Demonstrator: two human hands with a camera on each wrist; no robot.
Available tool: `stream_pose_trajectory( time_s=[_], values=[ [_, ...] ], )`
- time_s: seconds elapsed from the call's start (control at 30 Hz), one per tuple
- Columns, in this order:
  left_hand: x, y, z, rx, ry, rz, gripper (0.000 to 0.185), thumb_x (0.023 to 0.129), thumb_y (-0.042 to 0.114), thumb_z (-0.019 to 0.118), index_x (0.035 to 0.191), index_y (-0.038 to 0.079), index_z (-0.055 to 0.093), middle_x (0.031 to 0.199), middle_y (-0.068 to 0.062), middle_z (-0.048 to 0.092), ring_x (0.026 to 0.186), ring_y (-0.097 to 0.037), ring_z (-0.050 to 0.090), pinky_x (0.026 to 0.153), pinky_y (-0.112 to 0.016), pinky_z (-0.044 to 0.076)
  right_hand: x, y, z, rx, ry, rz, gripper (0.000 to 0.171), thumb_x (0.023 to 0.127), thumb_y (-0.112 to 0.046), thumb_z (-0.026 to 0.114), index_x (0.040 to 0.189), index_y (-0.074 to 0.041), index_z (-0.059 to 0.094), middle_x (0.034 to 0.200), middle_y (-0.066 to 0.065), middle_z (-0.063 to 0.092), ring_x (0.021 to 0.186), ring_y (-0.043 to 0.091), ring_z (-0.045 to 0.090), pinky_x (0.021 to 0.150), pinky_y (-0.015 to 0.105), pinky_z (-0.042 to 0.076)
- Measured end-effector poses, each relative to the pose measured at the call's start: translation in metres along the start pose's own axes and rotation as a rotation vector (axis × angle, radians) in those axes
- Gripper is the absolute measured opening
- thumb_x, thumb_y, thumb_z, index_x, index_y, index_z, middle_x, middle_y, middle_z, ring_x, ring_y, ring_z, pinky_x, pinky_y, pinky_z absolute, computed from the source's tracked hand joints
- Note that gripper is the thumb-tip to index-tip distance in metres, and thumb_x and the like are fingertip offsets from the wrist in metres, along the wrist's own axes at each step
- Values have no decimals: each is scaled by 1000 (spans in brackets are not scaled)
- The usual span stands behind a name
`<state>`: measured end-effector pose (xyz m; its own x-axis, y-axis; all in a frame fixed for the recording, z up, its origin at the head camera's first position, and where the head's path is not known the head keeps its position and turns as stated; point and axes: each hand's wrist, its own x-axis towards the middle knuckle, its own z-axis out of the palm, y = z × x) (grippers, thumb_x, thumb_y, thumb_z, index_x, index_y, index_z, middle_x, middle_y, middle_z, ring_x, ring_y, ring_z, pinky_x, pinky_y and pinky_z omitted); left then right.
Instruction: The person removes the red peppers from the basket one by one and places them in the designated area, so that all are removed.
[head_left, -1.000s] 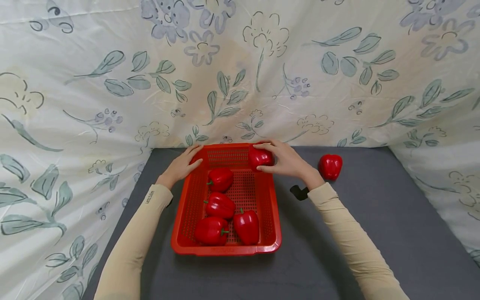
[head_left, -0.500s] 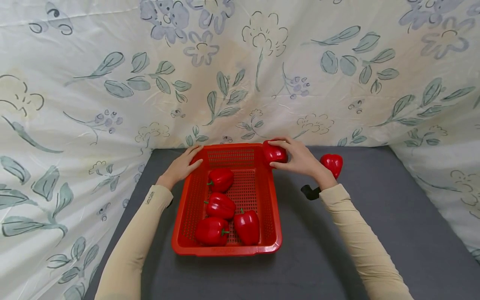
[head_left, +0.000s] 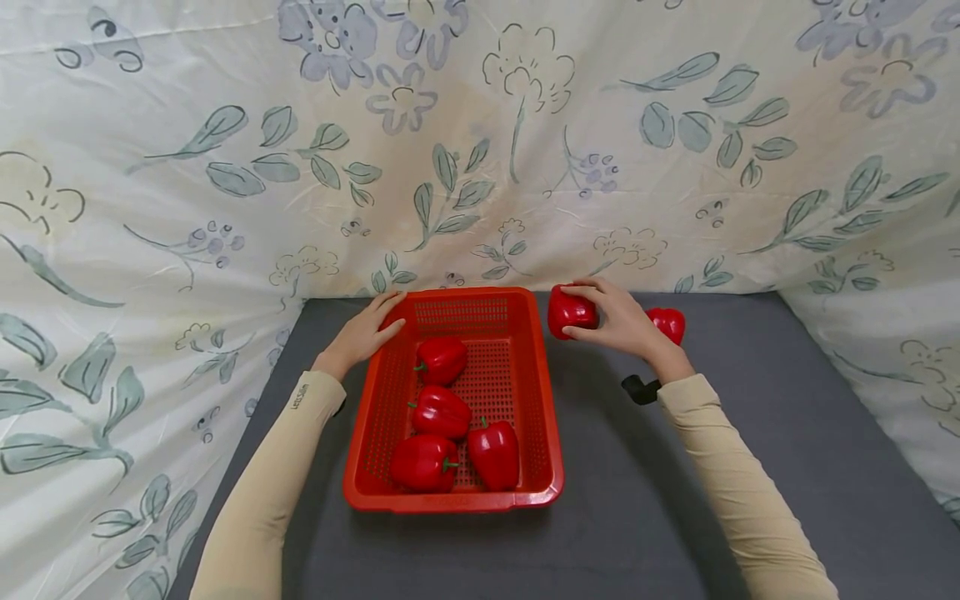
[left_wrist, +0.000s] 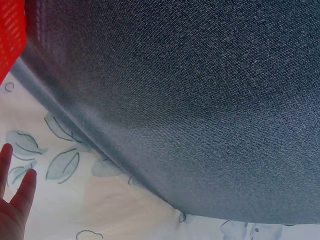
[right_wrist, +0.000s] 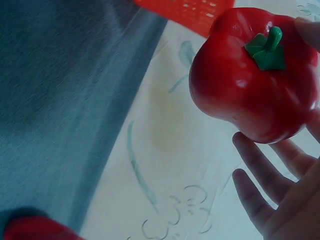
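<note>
Red pepper (head_left: 572, 311): glossy, likely light, slippery; your right hand (head_left: 626, 323) grips its sides, so keep fingers spread round the body. Your left hand (head_left: 365, 332) rests flat on the basket (head_left: 551, 467) rim.

Illumination is bright, even and diffuse, with only soft shadows on the counter (head_left: 750, 367) beside the basket (head_left: 547, 433) and under the sleeves. The head view bows noticeably at its edges. Both wrist views are soft; the fingers (right_wrist: 260, 165) blur near the right lens, and small highlights glint on the held pepper (right_wrist: 250, 75).
</note>
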<state>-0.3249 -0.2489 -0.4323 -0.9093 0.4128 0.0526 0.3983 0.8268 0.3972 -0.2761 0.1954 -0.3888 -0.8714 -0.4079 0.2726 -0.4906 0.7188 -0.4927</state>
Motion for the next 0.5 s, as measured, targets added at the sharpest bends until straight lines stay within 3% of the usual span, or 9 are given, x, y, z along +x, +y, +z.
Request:
stream_pose_trajectory(
  time_s=[0.5],
  values=[
    [0, -1, 1, 2, 5, 12, 60, 95, 44, 39, 149, 23, 21, 152, -6, 21, 134, -31, 31, 106, -54, 29, -16, 38, 2, -72, 15, 13, 68, 72, -36, 77, 133, -20, 50, 135, 8, 43, 114, 27, 44, 88, 55, 41]
  ],
)
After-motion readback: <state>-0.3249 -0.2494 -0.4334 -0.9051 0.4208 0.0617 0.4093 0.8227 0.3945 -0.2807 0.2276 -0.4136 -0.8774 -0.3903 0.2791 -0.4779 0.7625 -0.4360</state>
